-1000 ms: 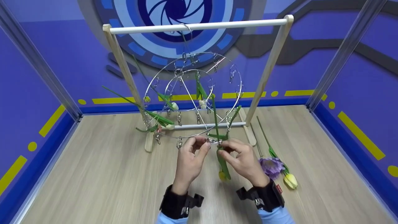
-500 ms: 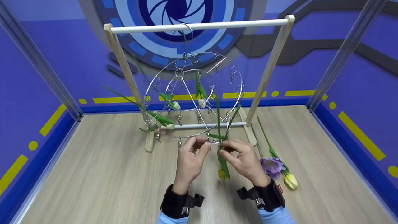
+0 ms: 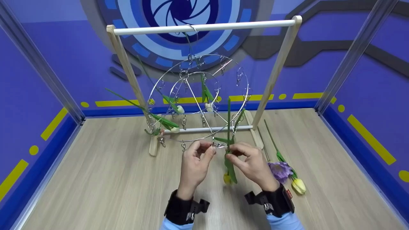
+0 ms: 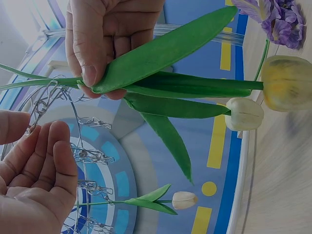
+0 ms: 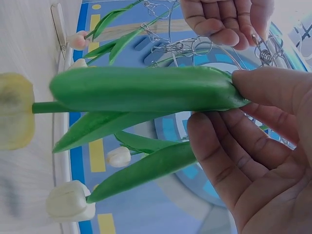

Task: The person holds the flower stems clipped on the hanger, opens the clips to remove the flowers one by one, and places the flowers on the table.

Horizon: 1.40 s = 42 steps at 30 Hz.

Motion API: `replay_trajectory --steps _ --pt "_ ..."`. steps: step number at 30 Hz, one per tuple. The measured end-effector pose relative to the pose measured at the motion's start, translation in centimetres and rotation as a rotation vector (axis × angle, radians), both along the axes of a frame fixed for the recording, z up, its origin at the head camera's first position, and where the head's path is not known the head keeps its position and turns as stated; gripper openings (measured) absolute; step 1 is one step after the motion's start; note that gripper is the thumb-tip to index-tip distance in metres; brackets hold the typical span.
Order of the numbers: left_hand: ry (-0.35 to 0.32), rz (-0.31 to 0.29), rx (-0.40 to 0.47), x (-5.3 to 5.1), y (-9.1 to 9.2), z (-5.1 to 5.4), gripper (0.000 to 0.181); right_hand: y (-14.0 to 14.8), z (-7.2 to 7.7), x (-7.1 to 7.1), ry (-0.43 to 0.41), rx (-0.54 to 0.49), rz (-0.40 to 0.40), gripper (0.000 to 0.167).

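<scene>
My left hand [image 3: 195, 164] pinches a wire clip [image 5: 265, 54] on the front of a round metal hanger [image 3: 248, 84]. Close on its right, my right hand [image 3: 252, 164] holds a yellow tulip [image 4: 287, 83] by the stem and leaf base, bloom downward. The stem top stands up beside the clip; whether the clip's jaws touch it I cannot tell. A white tulip [image 5: 70, 201] hangs just behind the yellow one. Further white tulips [image 3: 175, 130] and a pinkish one [image 5: 78, 41] hang from other clips.
The hanger hooks over the white top bar [image 3: 223, 26] of a wooden rack [image 3: 276, 73]. On the table at right lie a purple flower [image 3: 279, 172] and a pale yellow tulip [image 3: 298, 186]. Bare clips [image 3: 184, 121] dangle around the ring.
The upper stem of the yellow tulip has swung to the right, and my right hand has shifted slightly right with it. My left hand stays at the clip.
</scene>
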State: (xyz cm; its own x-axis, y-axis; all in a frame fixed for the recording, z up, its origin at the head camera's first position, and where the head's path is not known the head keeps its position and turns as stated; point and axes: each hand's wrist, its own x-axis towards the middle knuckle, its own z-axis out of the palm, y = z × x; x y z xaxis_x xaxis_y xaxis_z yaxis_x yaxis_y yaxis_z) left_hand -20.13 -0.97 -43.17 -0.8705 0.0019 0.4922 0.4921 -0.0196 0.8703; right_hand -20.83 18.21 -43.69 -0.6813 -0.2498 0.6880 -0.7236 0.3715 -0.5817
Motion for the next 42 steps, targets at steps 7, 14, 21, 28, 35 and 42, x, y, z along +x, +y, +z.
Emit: replay_trajectory --steps 7,14,21,28,35,42 --pt "-0.015 -0.007 0.019 0.0 0.0 0.0 0.010 0.2 0.0 0.0 -0.022 0.003 0.002 0.017" --pt "-0.044 0.001 0.029 0.1 0.0 0.1 0.013 0.3 0.1 0.1 -0.039 0.001 0.014 0.017" --pt "-0.057 0.049 -0.008 0.2 0.1 0.3 0.017 0.5 0.2 0.1 -0.042 0.003 0.025 0.016" --pt "-0.075 0.065 -0.029 0.3 0.2 0.4 0.022 0.7 0.4 0.1 -0.017 -0.008 0.031 0.017" --pt "-0.073 0.024 -0.041 0.2 0.3 0.3 0.024 0.9 0.6 0.2 -0.027 -0.019 0.029 0.017" --pt "0.000 0.028 -0.146 0.1 0.1 0.1 0.023 1.2 0.9 0.4 -0.062 -0.013 0.001 0.016"
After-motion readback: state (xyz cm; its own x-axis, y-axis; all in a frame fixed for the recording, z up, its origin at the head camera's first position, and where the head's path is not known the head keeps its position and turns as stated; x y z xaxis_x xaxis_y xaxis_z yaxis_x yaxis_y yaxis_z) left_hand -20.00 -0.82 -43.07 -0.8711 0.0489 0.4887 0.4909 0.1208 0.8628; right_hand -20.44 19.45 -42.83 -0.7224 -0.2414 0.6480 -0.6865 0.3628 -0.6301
